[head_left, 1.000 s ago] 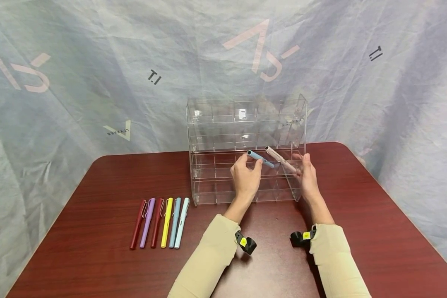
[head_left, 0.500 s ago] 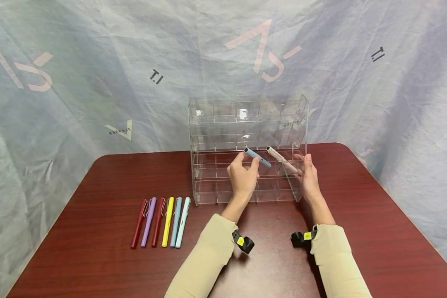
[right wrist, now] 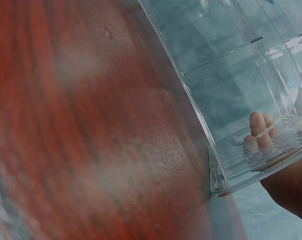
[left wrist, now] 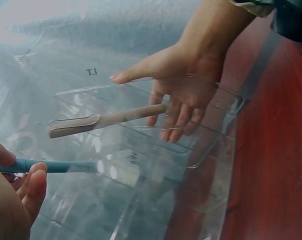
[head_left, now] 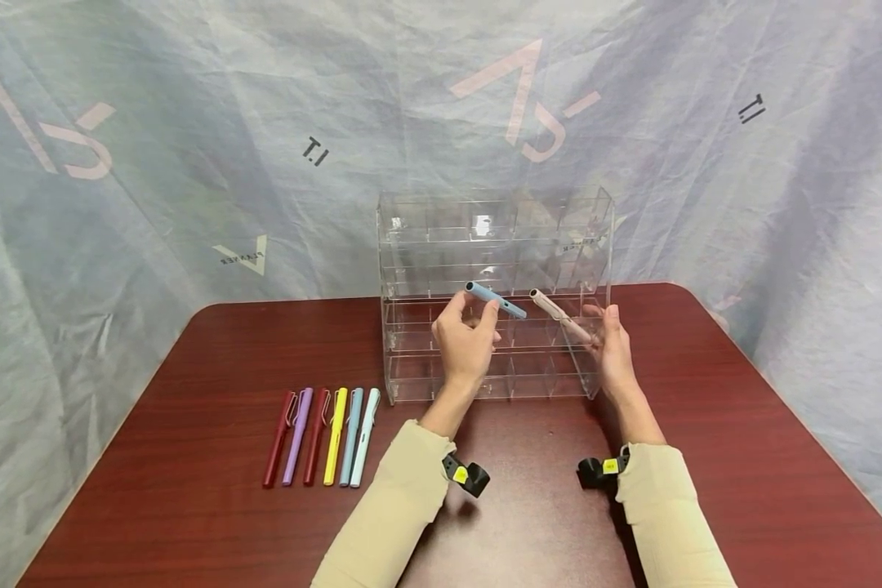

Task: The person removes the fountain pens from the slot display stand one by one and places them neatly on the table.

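My left hand (head_left: 465,347) pinches a light blue pen (head_left: 510,308) between thumb and fingers, in front of the clear acrylic rack (head_left: 412,336). The pen, also in the left wrist view (left wrist: 66,166), slants with its tip end lower right. A pale pink pen (head_left: 559,314) lies tilted at the rack's right side, clip towards me. At that same side, my right hand (head_left: 612,351) rests against the side panel. The left wrist view shows its fingers (left wrist: 175,120) fairly straight through the plastic. Some fingertips (right wrist: 258,135) show through the panel in the right wrist view.
Several pens lie side by side on the table's left: two dark red, a purple pen (head_left: 297,437), a yellow pen (head_left: 335,437), a blue pen (head_left: 351,438) and a pale blue pen (head_left: 365,438). Behind the dark red table (head_left: 191,506) hangs a printed grey curtain (head_left: 191,98).
My left hand has drawn left and slightly up with the blue pen, away from the pink pen. The right hand stays at the rack's side. The whole view has shifted slightly.
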Available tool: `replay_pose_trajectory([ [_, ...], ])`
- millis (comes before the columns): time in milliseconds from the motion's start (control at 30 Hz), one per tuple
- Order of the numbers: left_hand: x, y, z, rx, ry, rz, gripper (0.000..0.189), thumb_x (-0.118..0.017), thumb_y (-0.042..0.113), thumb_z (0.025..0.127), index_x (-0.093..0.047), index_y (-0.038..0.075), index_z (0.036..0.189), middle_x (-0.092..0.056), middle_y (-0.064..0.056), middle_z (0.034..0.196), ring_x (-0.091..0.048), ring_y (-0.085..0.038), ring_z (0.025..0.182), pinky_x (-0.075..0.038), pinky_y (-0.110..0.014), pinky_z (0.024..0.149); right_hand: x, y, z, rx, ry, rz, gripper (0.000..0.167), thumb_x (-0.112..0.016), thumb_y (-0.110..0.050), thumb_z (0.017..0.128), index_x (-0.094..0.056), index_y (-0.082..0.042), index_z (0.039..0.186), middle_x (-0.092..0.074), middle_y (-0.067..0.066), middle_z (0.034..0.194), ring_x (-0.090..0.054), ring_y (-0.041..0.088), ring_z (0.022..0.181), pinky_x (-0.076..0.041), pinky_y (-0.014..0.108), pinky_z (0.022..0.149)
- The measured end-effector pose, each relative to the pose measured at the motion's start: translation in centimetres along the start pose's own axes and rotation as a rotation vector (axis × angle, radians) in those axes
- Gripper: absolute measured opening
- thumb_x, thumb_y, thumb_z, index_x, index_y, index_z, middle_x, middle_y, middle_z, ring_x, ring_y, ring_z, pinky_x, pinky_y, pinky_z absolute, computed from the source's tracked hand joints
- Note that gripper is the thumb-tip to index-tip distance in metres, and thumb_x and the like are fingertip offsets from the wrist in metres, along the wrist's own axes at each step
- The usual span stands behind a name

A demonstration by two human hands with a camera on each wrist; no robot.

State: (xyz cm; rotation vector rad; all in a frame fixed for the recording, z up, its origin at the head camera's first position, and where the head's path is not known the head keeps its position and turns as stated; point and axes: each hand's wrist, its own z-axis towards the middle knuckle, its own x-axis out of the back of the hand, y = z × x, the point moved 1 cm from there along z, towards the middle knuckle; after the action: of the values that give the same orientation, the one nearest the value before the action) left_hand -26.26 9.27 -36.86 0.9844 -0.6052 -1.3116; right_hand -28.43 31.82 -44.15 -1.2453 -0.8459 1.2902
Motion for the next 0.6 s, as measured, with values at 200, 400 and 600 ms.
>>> replay_pose_trajectory([
  [200, 1.2, 1.3, 0.4, -0.022, 0.004, -0.032, 0.011, -0.069, 0.003, 0.089, -0.069, -0.005, 0.097, -0.074, -0.024, 0.093, -0.055, -0.005, 0.041, -0.047, -0.023, 0.035, 0.1, 0.0, 0.0, 0.028, -0.015, 0.026, 0.057, -0.029, -0.056, 0.105, -0.053, -0.007, 0.123, -0.070, -0.014, 0.092, -0.069, -0.002, 0.082, -0.050, 0.014, 0.071],
  [400, 2.3, 2.3, 0.7, -0.043, 0.007, -0.034, 0.012, -0.069, 0.004, 0.090, -0.068, -0.006, 0.096, -0.070, -0.027, 0.078, -0.058, -0.010, 0.041, -0.048, -0.027, 0.035, 0.2, 0.0, 0.1, 0.034, -0.014, 0.045, 0.057, -0.032, -0.059, 0.103, -0.054, -0.010, 0.121, -0.069, -0.012, 0.093, -0.071, 0.000, 0.084, -0.053, 0.014, 0.076],
  [600, 3.8, 3.0, 0.9, -0.057, 0.002, -0.042, 0.014, -0.068, 0.004, 0.090, -0.066, -0.008, 0.097, -0.069, -0.029, 0.078, -0.057, -0.005, 0.043, -0.049, -0.026, 0.036, 0.4, 0.1, 0.3, 0.035, -0.023, 0.045, 0.057, -0.032, -0.059, 0.104, -0.051, -0.009, 0.122, -0.071, -0.014, 0.094, -0.072, 0.000, 0.084, -0.053, 0.013, 0.077],
])
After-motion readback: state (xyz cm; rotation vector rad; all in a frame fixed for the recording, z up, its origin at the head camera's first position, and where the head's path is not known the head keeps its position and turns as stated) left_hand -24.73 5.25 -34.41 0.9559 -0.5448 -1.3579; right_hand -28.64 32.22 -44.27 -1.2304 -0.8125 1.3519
